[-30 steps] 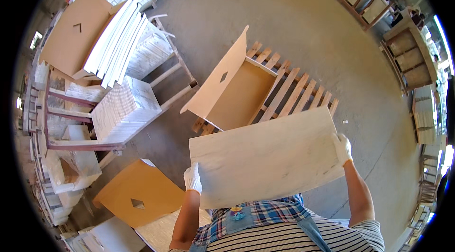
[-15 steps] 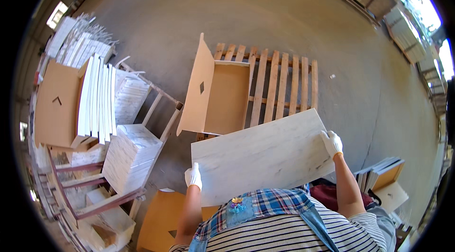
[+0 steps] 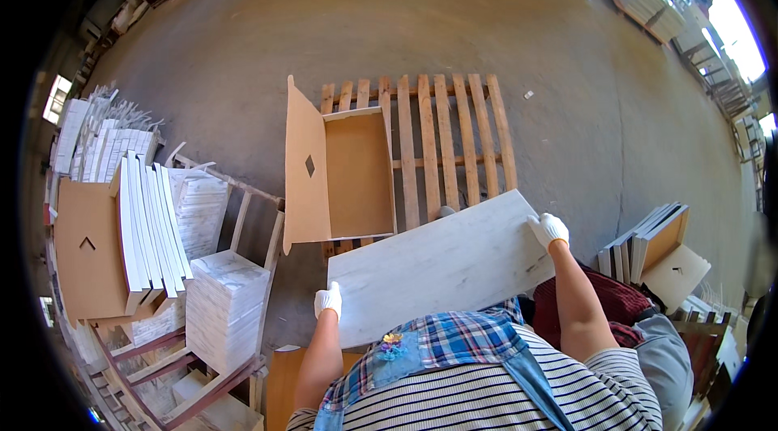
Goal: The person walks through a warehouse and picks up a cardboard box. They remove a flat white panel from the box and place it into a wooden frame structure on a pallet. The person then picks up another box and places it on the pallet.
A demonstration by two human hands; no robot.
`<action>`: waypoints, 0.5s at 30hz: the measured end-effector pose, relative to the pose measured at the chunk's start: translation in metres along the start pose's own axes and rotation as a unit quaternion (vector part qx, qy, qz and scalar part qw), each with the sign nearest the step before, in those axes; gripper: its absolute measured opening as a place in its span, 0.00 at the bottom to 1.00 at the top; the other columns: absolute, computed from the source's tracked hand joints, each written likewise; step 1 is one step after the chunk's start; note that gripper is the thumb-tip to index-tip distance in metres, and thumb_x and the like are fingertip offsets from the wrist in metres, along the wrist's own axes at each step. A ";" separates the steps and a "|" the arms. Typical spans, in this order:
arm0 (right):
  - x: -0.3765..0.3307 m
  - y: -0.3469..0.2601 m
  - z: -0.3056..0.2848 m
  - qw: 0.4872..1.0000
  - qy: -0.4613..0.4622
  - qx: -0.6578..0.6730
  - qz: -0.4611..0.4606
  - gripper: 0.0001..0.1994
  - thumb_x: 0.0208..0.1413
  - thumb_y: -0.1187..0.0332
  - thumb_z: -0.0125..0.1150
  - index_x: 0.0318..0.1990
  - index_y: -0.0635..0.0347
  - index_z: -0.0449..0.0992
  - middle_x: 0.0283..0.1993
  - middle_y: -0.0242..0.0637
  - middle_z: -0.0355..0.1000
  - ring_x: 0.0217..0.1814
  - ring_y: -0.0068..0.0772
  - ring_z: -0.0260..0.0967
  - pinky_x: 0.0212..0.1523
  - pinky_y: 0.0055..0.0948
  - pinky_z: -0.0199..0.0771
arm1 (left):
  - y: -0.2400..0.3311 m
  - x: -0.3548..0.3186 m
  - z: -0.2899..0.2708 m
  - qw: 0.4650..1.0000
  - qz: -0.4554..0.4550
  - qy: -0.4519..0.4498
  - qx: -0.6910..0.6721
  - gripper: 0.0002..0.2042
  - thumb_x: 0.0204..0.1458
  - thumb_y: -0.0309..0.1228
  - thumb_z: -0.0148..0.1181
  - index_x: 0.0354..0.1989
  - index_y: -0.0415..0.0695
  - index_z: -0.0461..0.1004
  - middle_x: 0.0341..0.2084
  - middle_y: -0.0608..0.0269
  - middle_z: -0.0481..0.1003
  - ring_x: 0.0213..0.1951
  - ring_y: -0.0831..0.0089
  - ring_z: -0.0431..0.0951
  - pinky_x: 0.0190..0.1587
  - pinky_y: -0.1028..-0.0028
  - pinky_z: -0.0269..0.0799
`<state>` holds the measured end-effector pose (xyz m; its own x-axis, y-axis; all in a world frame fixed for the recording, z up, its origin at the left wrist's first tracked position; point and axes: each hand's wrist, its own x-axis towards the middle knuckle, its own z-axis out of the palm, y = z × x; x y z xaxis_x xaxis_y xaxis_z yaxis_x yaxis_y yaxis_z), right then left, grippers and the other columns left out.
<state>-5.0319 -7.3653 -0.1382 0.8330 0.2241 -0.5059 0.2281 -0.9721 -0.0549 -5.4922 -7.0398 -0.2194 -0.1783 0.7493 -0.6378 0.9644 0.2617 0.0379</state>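
Between my two gloved hands is a large rectangular marble slab [image 3: 438,265], white with faint grey veins. It is held tilted in front of my body, its right end farther away than its left. My left hand [image 3: 328,300] grips the left short edge, thumb on the top face. On the right edge, my right hand [image 3: 549,229] is closed round the slab; the fingers underneath are hidden. Just beyond the slab, an open cardboard box [image 3: 359,176] lies on a wooden pallet [image 3: 456,139], its lid [image 3: 308,168] raised on the left side.
At the left, several flat white-edged cartons [image 3: 150,228] stand beside a stack of marble tiles [image 3: 227,309] on a metal rack [image 3: 271,257]. More cartons [image 3: 644,241] lean at the right, near a person in grey trousers [image 3: 666,358]. Concrete floor [image 3: 340,18] surrounds the pallet.
My view has turned to the right, so the box, pallet and rack appear farther left. Both hands keep their hold on the slab, which has moved little in the picture.
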 end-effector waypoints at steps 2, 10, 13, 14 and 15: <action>0.001 -0.002 -0.001 1.000 -0.004 -0.001 0.004 0.29 0.57 0.43 0.50 0.43 0.64 0.80 0.46 0.53 0.77 0.50 0.54 0.74 0.51 0.43 0.72 | 0.002 0.001 -0.001 1.000 0.002 0.006 0.008 0.34 0.54 0.57 0.47 0.47 0.32 0.76 0.48 0.38 0.75 0.52 0.46 0.76 0.52 0.56 0.71; 0.011 -0.012 0.003 1.000 0.006 -0.018 -0.017 0.29 0.56 0.43 0.50 0.43 0.64 0.80 0.44 0.54 0.77 0.49 0.55 0.74 0.50 0.43 0.73 | -0.011 -0.002 -0.001 1.000 0.007 -0.001 0.026 0.34 0.56 0.57 0.45 0.48 0.32 0.76 0.49 0.37 0.74 0.53 0.46 0.75 0.53 0.56 0.71; 0.016 -0.014 0.004 0.999 0.000 -0.026 -0.025 0.30 0.56 0.42 0.49 0.44 0.63 0.80 0.45 0.53 0.77 0.50 0.55 0.74 0.51 0.43 0.73 | -0.014 -0.004 0.003 1.000 -0.006 -0.009 0.027 0.35 0.56 0.58 0.44 0.48 0.32 0.75 0.49 0.37 0.74 0.53 0.46 0.75 0.54 0.56 0.71; 0.017 -0.014 0.004 0.999 0.000 -0.027 -0.028 0.30 0.56 0.42 0.49 0.44 0.63 0.80 0.45 0.53 0.77 0.50 0.55 0.74 0.51 0.43 0.73 | -0.015 -0.006 0.003 1.000 -0.009 -0.012 0.025 0.35 0.56 0.58 0.44 0.49 0.32 0.75 0.49 0.37 0.74 0.53 0.46 0.75 0.54 0.56 0.70; 0.017 -0.015 0.004 0.999 -0.001 -0.027 -0.028 0.30 0.56 0.42 0.48 0.43 0.63 0.80 0.46 0.53 0.77 0.50 0.55 0.74 0.51 0.43 0.73 | -0.017 -0.007 0.004 1.000 -0.012 -0.015 0.024 0.35 0.56 0.58 0.44 0.49 0.32 0.75 0.49 0.38 0.74 0.53 0.46 0.75 0.54 0.56 0.70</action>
<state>-5.0234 -7.3476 -0.1494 0.8168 0.2786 -0.5052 0.3020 -0.9526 -0.0371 -5.5067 -7.0522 -0.2181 -0.1968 0.7246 -0.6605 0.9683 0.2492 -0.0152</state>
